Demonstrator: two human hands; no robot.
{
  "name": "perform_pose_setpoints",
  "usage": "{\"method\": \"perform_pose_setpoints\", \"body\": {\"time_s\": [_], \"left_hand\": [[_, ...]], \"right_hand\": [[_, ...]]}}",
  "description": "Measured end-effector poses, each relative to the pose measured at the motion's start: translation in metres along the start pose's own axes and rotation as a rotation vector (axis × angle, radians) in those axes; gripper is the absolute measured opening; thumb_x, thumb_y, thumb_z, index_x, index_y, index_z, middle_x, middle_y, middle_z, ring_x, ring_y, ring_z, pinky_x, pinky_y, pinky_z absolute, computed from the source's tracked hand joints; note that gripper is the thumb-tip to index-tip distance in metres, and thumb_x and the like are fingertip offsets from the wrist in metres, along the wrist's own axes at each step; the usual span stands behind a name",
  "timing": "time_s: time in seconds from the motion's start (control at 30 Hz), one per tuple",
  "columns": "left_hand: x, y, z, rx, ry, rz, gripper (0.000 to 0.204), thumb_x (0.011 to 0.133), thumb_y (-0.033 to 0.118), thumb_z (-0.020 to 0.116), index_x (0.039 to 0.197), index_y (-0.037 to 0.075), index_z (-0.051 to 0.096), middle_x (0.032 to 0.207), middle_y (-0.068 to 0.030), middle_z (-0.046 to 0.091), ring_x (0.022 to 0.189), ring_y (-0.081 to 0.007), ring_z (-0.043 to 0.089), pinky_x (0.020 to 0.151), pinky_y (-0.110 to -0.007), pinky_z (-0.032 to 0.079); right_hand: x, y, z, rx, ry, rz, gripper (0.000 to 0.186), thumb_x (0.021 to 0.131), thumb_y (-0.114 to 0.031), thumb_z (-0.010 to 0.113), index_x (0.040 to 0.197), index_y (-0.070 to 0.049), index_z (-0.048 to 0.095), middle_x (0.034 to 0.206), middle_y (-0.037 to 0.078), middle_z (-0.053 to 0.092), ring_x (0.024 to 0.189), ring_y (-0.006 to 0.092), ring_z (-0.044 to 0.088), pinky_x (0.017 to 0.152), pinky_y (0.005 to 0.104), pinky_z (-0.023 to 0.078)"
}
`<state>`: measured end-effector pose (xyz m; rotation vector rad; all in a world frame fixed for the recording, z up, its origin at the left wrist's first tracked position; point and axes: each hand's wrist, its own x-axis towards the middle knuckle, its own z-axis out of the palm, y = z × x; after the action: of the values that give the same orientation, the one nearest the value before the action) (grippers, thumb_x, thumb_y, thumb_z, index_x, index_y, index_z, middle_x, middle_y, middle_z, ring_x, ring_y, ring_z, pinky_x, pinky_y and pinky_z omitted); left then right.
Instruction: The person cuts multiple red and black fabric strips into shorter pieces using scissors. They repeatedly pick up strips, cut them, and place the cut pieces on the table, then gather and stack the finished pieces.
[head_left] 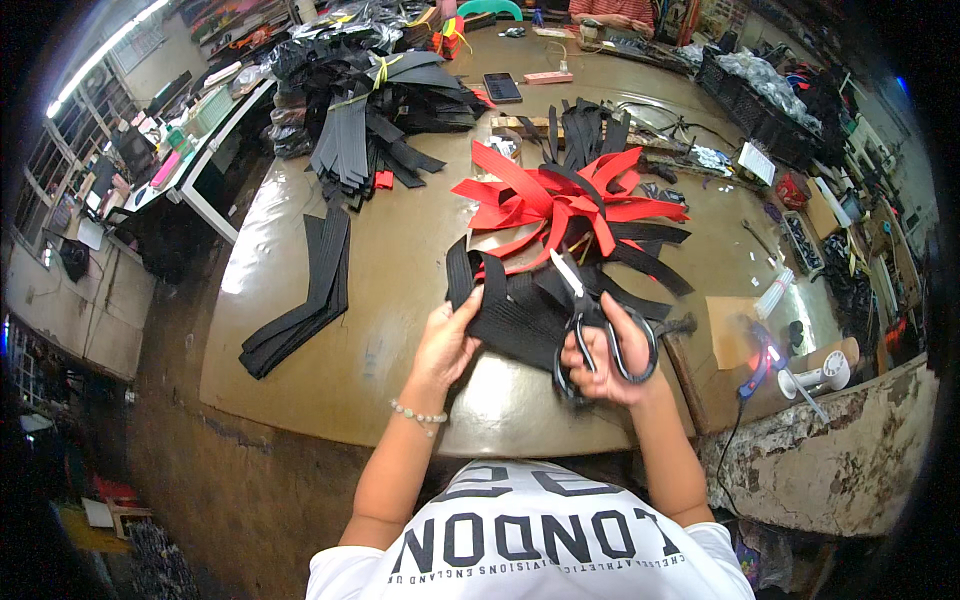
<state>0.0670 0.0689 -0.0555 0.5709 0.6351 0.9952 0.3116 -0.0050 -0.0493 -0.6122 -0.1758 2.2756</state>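
My left hand [447, 345] is closed on the edge of a bundle of black webbing straps [515, 315], thumb on top, near the table's front edge. In my right hand [612, 355] is a pair of scissors [568, 275] with black handles, fingers through the loops. The bright blade points up and away, over the black straps; whether the blades are apart I cannot tell. Just beyond the scissors lies a spread bunch of red straps [505, 178], with more black strap ends around and under it.
Folded black straps [300, 310] lie at the left, below a large tied pile of black straps [345, 130]. A phone [502, 88] and a power strip [548, 77] lie farther back. At right are a glue gun [765, 360], a white spool [830, 372] and a black crate [750, 110].
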Motion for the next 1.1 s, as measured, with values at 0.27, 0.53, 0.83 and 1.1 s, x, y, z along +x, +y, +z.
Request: {"method": "perform_pose_setpoints", "body": {"time_s": [0.27,0.53,0.83,1.1], "left_hand": [[-0.014,-0.043,0.003,-0.092,0.101,0.086,0.023,0.095,0.011,0.058,0.115,-0.001,0.057,0.113,-0.0112,0.065,0.1,-0.0199,0.064,0.092,-0.035,0.051],[-0.025,-0.036,0.033,-0.26,0.076,0.163,0.03,0.097,0.009,0.053,0.124,-0.002,0.051,0.121,-0.0129,0.061,0.11,-0.0211,0.06,0.098,-0.036,0.047],[-0.031,-0.031,0.04,-0.282,0.086,0.146,0.031,0.098,0.01,0.051,0.127,0.0,0.049,0.125,-0.0125,0.059,0.115,-0.0209,0.057,0.101,-0.037,0.045],[-0.032,-0.04,0.049,-0.4,0.014,0.149,0.033,0.1,0.014,0.047,0.128,-0.002,0.049,0.128,-0.0141,0.057,0.117,-0.0242,0.056,0.104,-0.041,0.043]], "right_hand": [[-0.025,0.079,0.038,-1.715,0.79,-0.471,0.053,0.08,-0.046,0.072,0.095,0.001,0.054,0.087,0.017,0.058,0.075,0.0354,0.062,0.065,0.0436,0.049],[-0.024,0.089,0.038,-1.73,0.98,-0.724,0.053,0.074,-0.04,0.078,0.096,0.003,0.055,0.089,0.016,0.056,0.078,0.0353,0.062,0.066,0.0409,0.049],[-0.021,0.083,0.041,-1.83,0.972,-0.728,0.05,0.074,-0.039,0.078,0.092,0.001,0.053,0.084,0.016,0.055,0.071,0.0362,0.06,0.06,0.0429,0.047],[0.009,0.085,0.035,-1.831,1.026,-0.88,0.051,0.073,-0.043,0.078,0.088,-0.002,0.052,0.08,0.016,0.054,0.068,0.0368,0.06,0.058,0.0455,0.048]]}}
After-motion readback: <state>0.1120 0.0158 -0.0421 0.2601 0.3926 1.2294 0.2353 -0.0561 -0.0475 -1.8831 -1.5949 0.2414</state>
